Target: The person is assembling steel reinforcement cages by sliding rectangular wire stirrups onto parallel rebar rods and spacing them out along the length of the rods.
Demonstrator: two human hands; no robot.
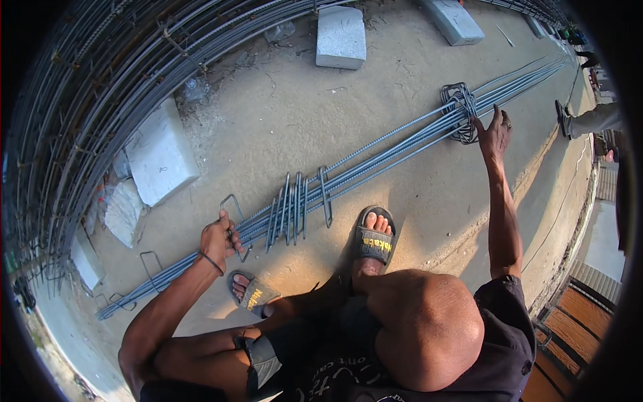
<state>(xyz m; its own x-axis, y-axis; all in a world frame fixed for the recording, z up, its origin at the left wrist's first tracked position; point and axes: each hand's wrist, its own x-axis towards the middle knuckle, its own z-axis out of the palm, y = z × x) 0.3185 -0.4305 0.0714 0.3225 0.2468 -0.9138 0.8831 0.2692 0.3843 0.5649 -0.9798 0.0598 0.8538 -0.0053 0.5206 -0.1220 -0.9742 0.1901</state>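
One by one, apparently spaces wire loops (pixel 288 208) along the rebar bundle (pixel 415 137) on the ground. Pinches a single loop (pixel 238 210) in the left hand (pixel 219 237); spreads the right hand (pixel 494 136) loosely, perhaps touching the clustered loops (pixel 462 107). Probably calls next for squaring that single loop.

Blue-grey rods (pixel 395 149) have ribbed patterning; loops (pixel 288 211) are grey, far blocks (pixel 341 40) whitish, the floor (pixel 268 127) tan, near sandals (pixel 375 246) dark with yellow lettering (pixel 376 243).
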